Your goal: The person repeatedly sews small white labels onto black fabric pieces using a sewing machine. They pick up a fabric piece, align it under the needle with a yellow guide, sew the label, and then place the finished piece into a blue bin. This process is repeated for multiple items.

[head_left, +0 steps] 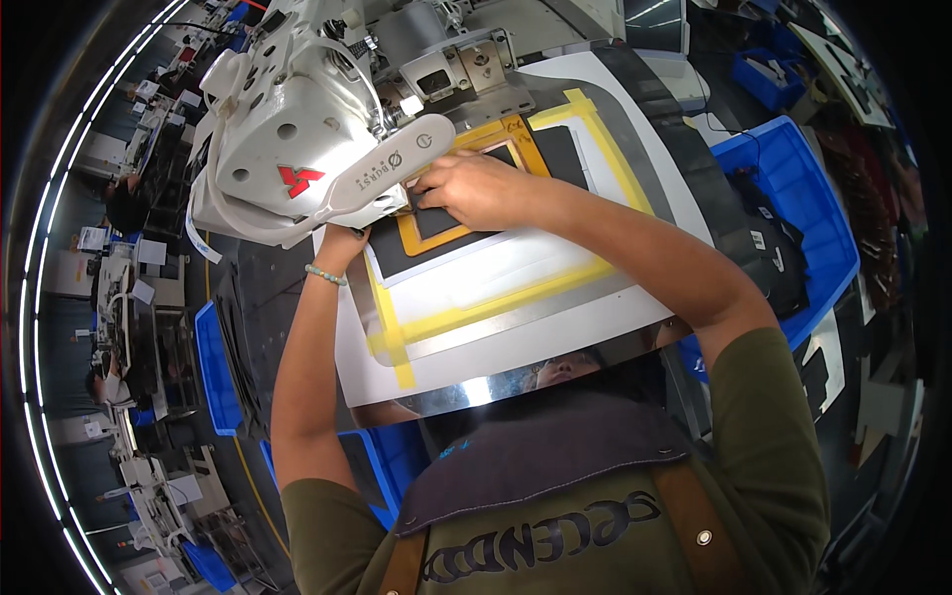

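So the right hand point(476, 190) is loosely curled, palm down, reaching over a flat orange-yellow rectangular frame point(436, 241) with its fingers on the flat black piece point(432, 222) inside it. Can't tell if it's actually pinching anything or just resting there. The left hand point(344, 244) is mostly tucked behind the bulky white sewing machine head point(288, 129), so no clue whether it's gripping or loose; it's just beside the frame's left side.

The frame lies flat, kinda angled, near the machine's working end, with small dark marks at its far right corner. Below it there's a white work sheet point(496, 270) bordered by strips of yellow tape point(516, 300).
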A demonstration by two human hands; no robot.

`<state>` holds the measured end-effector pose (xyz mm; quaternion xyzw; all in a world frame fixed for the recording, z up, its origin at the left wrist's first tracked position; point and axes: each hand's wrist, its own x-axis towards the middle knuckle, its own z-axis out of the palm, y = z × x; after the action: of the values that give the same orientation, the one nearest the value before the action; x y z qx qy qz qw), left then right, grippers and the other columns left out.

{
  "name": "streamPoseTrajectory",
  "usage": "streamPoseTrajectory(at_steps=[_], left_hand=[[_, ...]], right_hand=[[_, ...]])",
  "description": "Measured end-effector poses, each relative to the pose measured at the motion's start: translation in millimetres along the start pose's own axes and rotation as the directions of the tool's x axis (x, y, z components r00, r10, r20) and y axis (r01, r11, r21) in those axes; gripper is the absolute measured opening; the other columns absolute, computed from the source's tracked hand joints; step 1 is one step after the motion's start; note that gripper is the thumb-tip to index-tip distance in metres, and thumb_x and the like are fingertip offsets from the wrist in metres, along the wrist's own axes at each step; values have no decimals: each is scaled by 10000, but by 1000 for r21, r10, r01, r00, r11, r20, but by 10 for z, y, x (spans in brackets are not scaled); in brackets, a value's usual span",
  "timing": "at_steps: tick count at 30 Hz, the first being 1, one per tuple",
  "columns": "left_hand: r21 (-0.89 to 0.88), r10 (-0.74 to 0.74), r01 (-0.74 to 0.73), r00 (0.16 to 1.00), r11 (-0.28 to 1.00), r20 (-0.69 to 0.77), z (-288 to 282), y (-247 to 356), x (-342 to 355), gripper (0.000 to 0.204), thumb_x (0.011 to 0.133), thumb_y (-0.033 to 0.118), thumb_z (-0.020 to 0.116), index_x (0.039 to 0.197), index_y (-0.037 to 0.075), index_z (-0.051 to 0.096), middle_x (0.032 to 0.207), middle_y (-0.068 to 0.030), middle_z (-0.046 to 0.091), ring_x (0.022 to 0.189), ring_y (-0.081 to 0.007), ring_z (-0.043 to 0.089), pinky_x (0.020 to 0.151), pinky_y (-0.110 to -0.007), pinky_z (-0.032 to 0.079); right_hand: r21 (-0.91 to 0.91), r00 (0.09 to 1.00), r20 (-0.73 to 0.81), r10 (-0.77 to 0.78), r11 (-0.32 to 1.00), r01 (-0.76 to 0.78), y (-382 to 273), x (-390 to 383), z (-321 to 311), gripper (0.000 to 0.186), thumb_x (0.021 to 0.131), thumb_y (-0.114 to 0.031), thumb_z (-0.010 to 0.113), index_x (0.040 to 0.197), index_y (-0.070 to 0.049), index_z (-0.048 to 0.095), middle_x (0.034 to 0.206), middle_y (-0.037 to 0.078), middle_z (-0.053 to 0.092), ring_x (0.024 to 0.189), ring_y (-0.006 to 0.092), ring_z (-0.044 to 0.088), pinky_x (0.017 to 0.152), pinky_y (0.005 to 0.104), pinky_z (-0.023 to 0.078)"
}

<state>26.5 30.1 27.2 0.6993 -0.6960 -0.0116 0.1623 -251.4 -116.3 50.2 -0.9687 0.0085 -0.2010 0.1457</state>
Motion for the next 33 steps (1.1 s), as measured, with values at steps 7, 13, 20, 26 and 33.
streamPoseTrajectory(at_steps=[7,13,20,26,33], left_hand=[[61,-154,164,978,985,-141,53,-153,-76,364,909,72,650,1272,64,668,1221,-163,711,1143,-354,665,974,-430,524],[-165,-212,180,955,970,-209,76,1,-114,299,896,28,583,1167,-39,689,1109,-206,739,1005,-319,709,899,-408,534],[-290,-181,116,962,950,-206,-201,425,-370,241,907,42,568,1083,-69,687,998,-209,719,934,-348,683,850,-390,525],[-94,90,-107,981,990,-170,-551,1295,-578,175,894,7,631,1050,-8,710,1044,-153,701,1006,-342,668,857,-423,544],[-111,274,-288,953,951,-128,-204,1872,-136,363,953,134,660,1308,62,649,1420,-140,597,1340,-353,534,1102,-463,444]], right_hand=[[48,996,-39,-77,996,79,-165,-92,-77,278,849,-32,648,1093,-65,778,1265,87,693,1202,286,605,1065,430,480],[65,994,1,-109,992,108,-244,-213,-131,281,851,-21,654,1103,-68,769,1266,85,693,1231,279,590,1070,423,471],[78,999,41,31,996,-34,-279,-472,-503,305,903,-26,624,1191,-46,721,1359,79,647,1290,276,555,1089,420,451],[-145,981,34,189,972,-182,-291,-1018,-719,361,944,-106,643,1278,31,639,1406,140,602,1301,300,544,1081,412,443],[-279,978,-87,191,938,-208,-449,-949,-483,329,924,-175,678,1174,37,643,1287,193,633,1251,297,568,1007,405,462]])
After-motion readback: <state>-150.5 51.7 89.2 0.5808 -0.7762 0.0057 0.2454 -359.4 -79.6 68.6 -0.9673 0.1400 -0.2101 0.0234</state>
